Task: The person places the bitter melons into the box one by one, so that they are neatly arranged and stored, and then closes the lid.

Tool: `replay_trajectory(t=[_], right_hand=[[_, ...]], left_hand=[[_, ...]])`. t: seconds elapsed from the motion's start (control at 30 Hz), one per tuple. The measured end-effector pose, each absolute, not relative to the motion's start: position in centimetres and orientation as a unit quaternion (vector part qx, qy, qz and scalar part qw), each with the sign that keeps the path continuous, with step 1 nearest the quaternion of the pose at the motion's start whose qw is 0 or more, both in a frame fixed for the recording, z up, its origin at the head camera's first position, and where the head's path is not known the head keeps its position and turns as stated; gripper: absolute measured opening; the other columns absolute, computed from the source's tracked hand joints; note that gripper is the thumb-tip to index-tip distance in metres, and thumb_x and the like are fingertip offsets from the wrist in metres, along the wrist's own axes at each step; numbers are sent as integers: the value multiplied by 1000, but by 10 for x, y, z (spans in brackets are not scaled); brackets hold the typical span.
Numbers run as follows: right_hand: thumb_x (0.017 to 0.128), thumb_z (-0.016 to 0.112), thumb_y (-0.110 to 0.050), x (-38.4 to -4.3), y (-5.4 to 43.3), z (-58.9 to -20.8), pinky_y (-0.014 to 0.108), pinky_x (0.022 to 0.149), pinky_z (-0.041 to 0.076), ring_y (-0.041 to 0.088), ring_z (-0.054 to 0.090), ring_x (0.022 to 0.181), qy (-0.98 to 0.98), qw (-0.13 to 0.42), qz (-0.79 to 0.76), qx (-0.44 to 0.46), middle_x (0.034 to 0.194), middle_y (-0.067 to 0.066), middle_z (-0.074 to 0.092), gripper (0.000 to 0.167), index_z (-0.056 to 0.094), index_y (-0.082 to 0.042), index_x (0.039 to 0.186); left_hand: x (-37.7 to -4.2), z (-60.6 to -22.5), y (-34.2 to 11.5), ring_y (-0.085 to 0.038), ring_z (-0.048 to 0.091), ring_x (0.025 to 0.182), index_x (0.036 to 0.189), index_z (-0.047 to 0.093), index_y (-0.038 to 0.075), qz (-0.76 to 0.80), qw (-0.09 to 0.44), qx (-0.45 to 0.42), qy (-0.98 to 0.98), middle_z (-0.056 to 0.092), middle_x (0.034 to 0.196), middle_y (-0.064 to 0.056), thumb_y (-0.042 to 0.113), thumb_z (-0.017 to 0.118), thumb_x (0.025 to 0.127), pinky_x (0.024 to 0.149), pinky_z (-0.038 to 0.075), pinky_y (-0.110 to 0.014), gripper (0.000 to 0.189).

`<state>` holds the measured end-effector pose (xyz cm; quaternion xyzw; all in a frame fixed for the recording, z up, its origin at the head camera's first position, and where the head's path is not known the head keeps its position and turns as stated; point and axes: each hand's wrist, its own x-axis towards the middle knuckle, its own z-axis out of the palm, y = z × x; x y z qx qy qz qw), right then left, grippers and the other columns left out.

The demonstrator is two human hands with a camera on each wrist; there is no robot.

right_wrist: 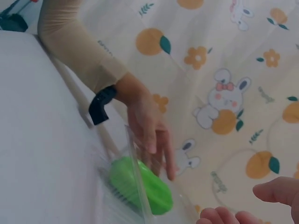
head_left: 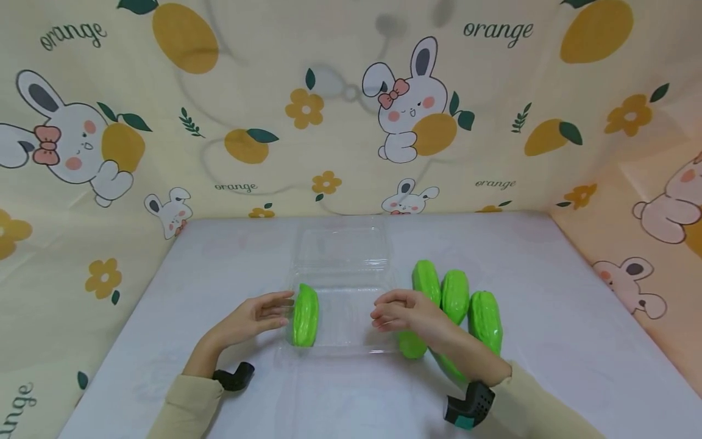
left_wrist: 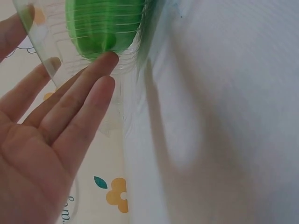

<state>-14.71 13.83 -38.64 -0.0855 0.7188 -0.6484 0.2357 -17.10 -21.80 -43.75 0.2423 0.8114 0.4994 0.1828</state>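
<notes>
A clear plastic clamshell box [head_left: 353,320] lies on the table with its lid [head_left: 341,247] folded back. One bright green ridged gourd [head_left: 305,316] sits lengthwise against the box's left wall. My left hand [head_left: 252,320] is at that wall from outside, fingers extended; in the left wrist view the fingertips [left_wrist: 108,58] are right at the ribbed plastic in front of the gourd. My right hand [head_left: 414,314] hovers over the box's right edge, fingers loosely bent and holding nothing. In the right wrist view only part of its fingers [right_wrist: 229,217] shows.
Several more green gourds [head_left: 455,292] lie to the right of the box, some partly covered by my right hand and forearm. The white table [head_left: 219,262] meets a printed cloth backdrop [head_left: 340,140] behind and at both sides. A black device [head_left: 234,377] is on each wrist.
</notes>
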Motion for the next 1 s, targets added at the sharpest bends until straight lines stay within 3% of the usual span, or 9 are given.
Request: replay_trajectory(t=[0.13, 0.37, 0.6, 0.83, 1.0], right_hand=[[94, 61, -20, -148, 148, -386, 30, 87, 60, 13, 71, 89, 723, 228, -646, -90, 96, 0, 73, 36, 55, 8, 117], [98, 54, -15, -150, 169, -378, 26, 87, 60, 8, 71, 90, 737, 206, -632, -122, 94, -8, 72, 40, 50, 17, 120], [100, 51, -18, -151, 189, -375, 25, 90, 59, 6, 71, 92, 756, 188, -617, -112, 102, 0, 72, 44, 46, 17, 126], [100, 53, -25, -150, 210, -375, 21, 90, 58, 11, 72, 95, 775, 180, -602, -68, 106, 3, 73, 49, 45, 14, 129], [101, 51, -22, -151, 225, -375, 23, 88, 59, 8, 71, 94, 777, 171, -603, -57, 103, -1, 72, 52, 41, 18, 132]], left_hand=[[-172, -437, -217, -46, 47, 131, 146, 34, -5, 502, 184, 245, 809, 45, 144, -30, 22, 61, 95, 104, 50, -23, 63], [-172, -437, -218, -47, 48, 131, 145, 34, -7, 502, 183, 248, 808, 44, 144, -32, 20, 61, 95, 105, 47, -42, 63], [-171, -438, -219, -48, 49, 129, 144, 34, -8, 498, 180, 252, 810, 45, 143, -33, 21, 61, 95, 104, 49, -41, 63], [-172, -439, -219, -47, 49, 129, 145, 35, -5, 495, 178, 247, 814, 46, 143, -31, 22, 61, 95, 104, 51, -34, 62], [-172, -439, -219, -48, 49, 129, 145, 35, -6, 495, 177, 252, 812, 46, 143, -32, 21, 60, 96, 105, 48, -41, 62]])
